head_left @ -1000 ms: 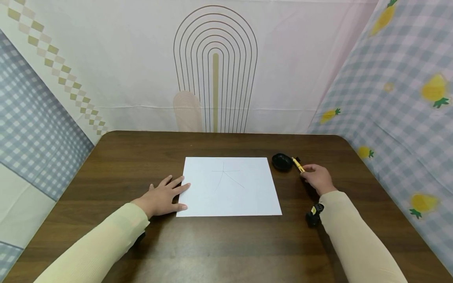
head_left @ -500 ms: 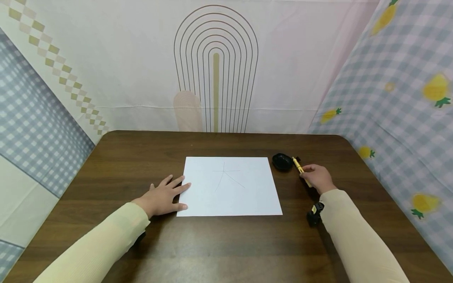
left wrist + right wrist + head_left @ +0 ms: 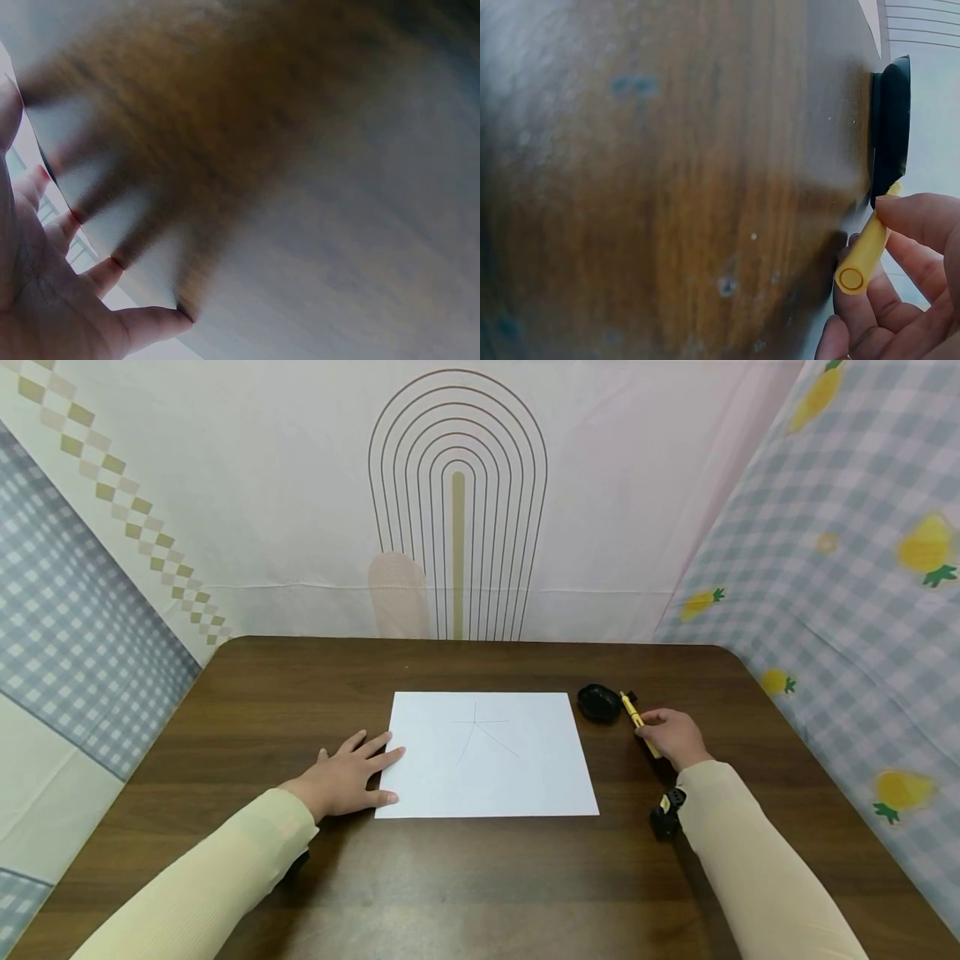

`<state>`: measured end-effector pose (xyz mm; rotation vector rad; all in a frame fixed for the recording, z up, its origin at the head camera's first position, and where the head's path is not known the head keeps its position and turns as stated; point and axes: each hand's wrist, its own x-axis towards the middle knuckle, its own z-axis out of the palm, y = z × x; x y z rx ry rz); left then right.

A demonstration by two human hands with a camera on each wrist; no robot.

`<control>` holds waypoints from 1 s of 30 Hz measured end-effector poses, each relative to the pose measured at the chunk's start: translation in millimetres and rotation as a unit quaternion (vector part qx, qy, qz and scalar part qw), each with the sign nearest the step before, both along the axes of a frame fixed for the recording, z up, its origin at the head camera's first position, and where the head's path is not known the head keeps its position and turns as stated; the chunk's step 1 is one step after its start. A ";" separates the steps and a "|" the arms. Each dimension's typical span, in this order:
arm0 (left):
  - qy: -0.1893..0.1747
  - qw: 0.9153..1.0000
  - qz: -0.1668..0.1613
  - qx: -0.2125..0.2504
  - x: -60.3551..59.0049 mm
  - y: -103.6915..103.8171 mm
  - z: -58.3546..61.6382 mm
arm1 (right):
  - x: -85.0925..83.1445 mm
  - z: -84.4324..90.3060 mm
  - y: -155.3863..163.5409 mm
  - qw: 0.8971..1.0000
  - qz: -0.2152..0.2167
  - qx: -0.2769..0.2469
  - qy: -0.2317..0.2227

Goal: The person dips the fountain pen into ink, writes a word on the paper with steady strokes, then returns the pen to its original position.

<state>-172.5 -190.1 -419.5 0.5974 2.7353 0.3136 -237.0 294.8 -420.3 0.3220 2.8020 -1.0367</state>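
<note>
A white sheet of paper (image 3: 487,756) with a few thin drawn strokes lies in the middle of the dark wooden table (image 3: 480,877). My left hand (image 3: 348,779) rests flat with spread fingers (image 3: 112,271) on the table, its fingertips touching the sheet's left edge. Right of the sheet, my right hand (image 3: 672,735) holds a yellow pen (image 3: 634,714), its fingers (image 3: 922,217) curled round the barrel (image 3: 864,255). The pen's tip points at a small black dish (image 3: 597,702), whose rim (image 3: 892,127) stands just beyond it.
Patterned cloth walls close in the table at the back and both sides. Black wrist cameras sit under each sleeve, one seen at the right wrist (image 3: 666,810). The table's front half is bare wood.
</note>
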 end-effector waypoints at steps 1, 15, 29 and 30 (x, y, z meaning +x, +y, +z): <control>0.000 1.000 0.001 -0.001 0.0 -0.3 0.1 | -0.4 -0.5 -0.3 1.000 0.000 0.002 -0.001; -0.010 1.000 0.007 0.008 -5.4 -0.1 -1.5 | 1.0 1.0 -1.6 1.000 0.001 0.002 -0.021; -0.023 0.999 0.026 0.020 -6.3 1.5 0.6 | 4.0 3.8 1.7 1.000 0.015 0.000 0.006; -0.024 0.999 0.028 0.021 -6.3 1.3 0.4 | 4.1 4.8 2.1 1.000 0.015 -0.001 0.010</control>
